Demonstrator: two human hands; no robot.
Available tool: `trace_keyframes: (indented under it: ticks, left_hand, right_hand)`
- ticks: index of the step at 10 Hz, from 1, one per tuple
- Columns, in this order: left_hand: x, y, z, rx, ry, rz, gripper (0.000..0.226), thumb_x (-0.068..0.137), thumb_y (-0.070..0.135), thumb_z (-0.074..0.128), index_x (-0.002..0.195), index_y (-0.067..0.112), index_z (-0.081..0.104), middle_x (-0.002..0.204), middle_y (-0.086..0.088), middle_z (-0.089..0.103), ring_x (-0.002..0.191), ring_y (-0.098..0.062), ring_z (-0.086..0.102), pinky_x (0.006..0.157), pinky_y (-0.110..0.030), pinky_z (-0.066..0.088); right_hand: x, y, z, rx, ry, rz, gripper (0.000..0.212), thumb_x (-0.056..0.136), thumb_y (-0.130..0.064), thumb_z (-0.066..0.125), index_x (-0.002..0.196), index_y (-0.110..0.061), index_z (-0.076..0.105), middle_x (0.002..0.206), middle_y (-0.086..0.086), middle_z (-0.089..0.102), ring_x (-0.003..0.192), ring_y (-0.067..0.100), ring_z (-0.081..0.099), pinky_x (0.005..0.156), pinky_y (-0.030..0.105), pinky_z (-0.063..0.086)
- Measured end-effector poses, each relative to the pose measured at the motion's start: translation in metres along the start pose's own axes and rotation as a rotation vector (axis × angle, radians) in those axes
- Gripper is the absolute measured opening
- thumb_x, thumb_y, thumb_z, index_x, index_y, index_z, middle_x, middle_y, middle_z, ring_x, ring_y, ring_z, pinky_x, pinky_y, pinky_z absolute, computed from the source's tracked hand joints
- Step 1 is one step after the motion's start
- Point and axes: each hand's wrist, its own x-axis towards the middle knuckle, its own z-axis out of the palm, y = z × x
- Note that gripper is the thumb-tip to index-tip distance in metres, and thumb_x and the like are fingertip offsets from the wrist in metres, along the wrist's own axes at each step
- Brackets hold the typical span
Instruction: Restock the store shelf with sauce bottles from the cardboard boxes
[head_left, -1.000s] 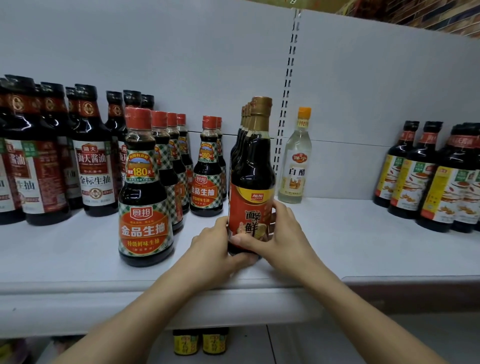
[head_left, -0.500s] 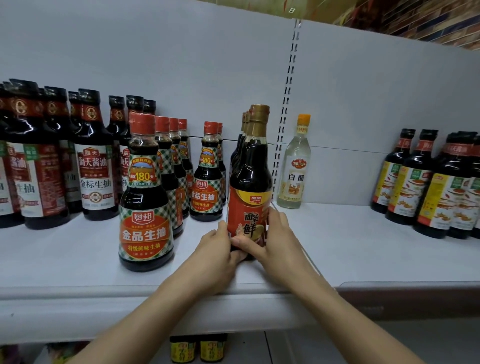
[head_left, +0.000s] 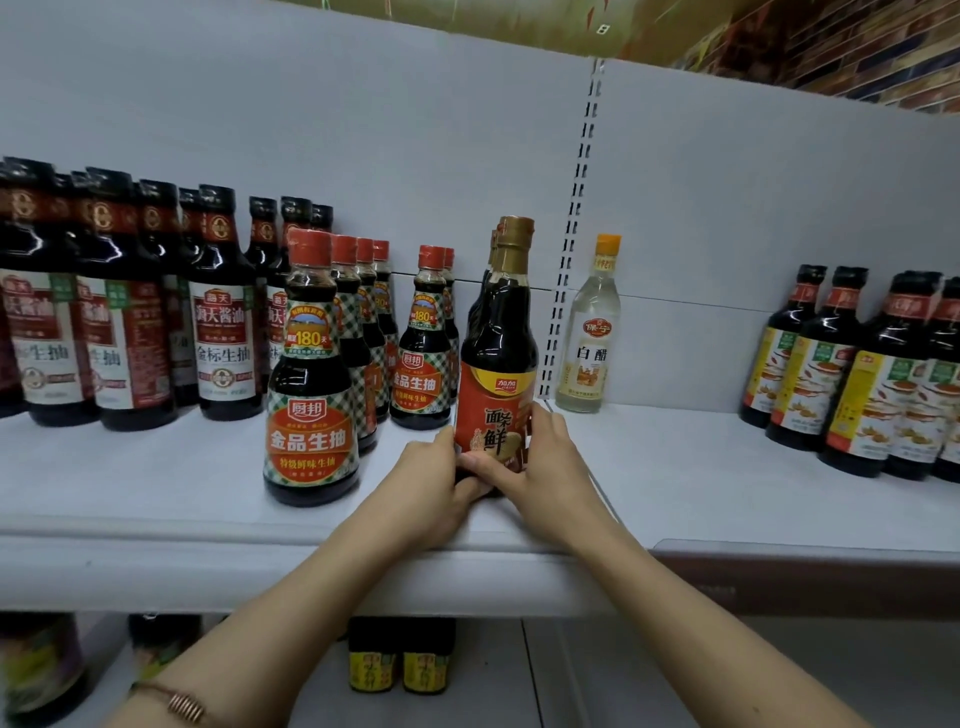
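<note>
The white shelf (head_left: 701, 483) is a flat board with a rounded front lip, backed by white panels that meet at a slotted upright (head_left: 576, 234); a brick-patterned wall (head_left: 857, 52) shows at the upper right. The gold-capped sauce bottle (head_left: 498, 358) stands upright near the front of the shelf, at the head of a row of like bottles whose number cannot be told. The left hand (head_left: 431, 483) grips its base from the left, fingers curled around the lower label. The right hand (head_left: 545, 462) grips the same base from the right, thumb across the front of the label. The left wrist carries one bracelet (head_left: 179, 704). Left of the held bottle stand two rows of red-capped soy sauce bottles (head_left: 310, 374): four in the nearer row, two in the farther row. Further left stands a group of black-capped soy sauce bottles (head_left: 223, 312); the count is uncertain because they overlap. One clear white vinegar bottle (head_left: 592, 332) with an orange cap stands just right of the upright, against the back panel. At the far right, at least five yellow-labelled dark bottles (head_left: 872, 395) stand well apart from the hands. On the lower shelf, two yellow-labelled bottles (head_left: 397, 660) are visible below the lip.
</note>
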Motion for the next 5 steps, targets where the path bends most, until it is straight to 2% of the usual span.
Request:
trace_keyframes:
  ticks: [1, 2, 3, 4, 5]
  left_hand:
    - [-0.007, 0.009, -0.004, 0.035, 0.035, -0.021, 0.050, 0.089, 0.036, 0.064, 0.132, 0.018, 0.048, 0.122, -0.003, 0.064, 0.106, -0.021, 0.062, 0.091, -0.033, 0.050]
    - [-0.015, 0.018, -0.009, 0.123, 0.055, -0.023, 0.048, 0.089, 0.040, 0.062, 0.129, 0.017, 0.051, 0.120, -0.004, 0.066, 0.105, -0.022, 0.062, 0.090, -0.036, 0.051]
    - [-0.025, 0.028, -0.016, 0.159, 0.047, -0.088, 0.044, 0.092, 0.034, 0.057, 0.131, 0.014, 0.052, 0.123, -0.008, 0.064, 0.109, -0.025, 0.060, 0.092, -0.037, 0.049]
    - [-0.042, 0.039, -0.029, 0.214, 0.142, -0.015, 0.037, 0.095, 0.024, 0.053, 0.130, 0.012, 0.054, 0.127, -0.004, 0.062, 0.115, -0.019, 0.058, 0.096, -0.026, 0.045]
    - [-0.065, 0.055, -0.049, 0.070, 0.253, 0.069, 0.028, 0.095, 0.022, 0.057, 0.121, 0.015, 0.062, 0.117, 0.004, 0.066, 0.105, -0.007, 0.059, 0.090, -0.015, 0.041]
  right_hand:
    - [-0.001, -0.002, -0.001, -0.029, 0.014, -0.004, 0.080, 0.077, -0.057, 0.071, 0.139, -0.021, 0.037, 0.126, 0.001, 0.049, 0.115, 0.018, 0.053, 0.093, 0.032, 0.046]
    - [-0.003, -0.005, -0.001, -0.014, 0.020, -0.013, 0.084, 0.077, -0.056, 0.071, 0.142, -0.020, 0.032, 0.134, 0.002, 0.051, 0.119, 0.021, 0.054, 0.097, 0.041, 0.048]
    - [-0.007, -0.009, -0.005, -0.020, -0.044, -0.001, 0.078, 0.080, -0.058, 0.067, 0.139, -0.021, 0.031, 0.136, 0.002, 0.055, 0.119, 0.023, 0.057, 0.096, 0.044, 0.049]
    - [-0.023, -0.017, -0.023, -0.011, -0.026, -0.057, 0.063, 0.086, -0.058, 0.061, 0.134, -0.022, 0.040, 0.133, 0.002, 0.056, 0.118, 0.022, 0.056, 0.095, 0.041, 0.049]
    - [-0.046, -0.029, -0.041, 0.080, 0.075, -0.133, 0.053, 0.088, -0.054, 0.059, 0.129, -0.022, 0.052, 0.124, 0.002, 0.059, 0.110, 0.016, 0.056, 0.093, 0.040, 0.049]
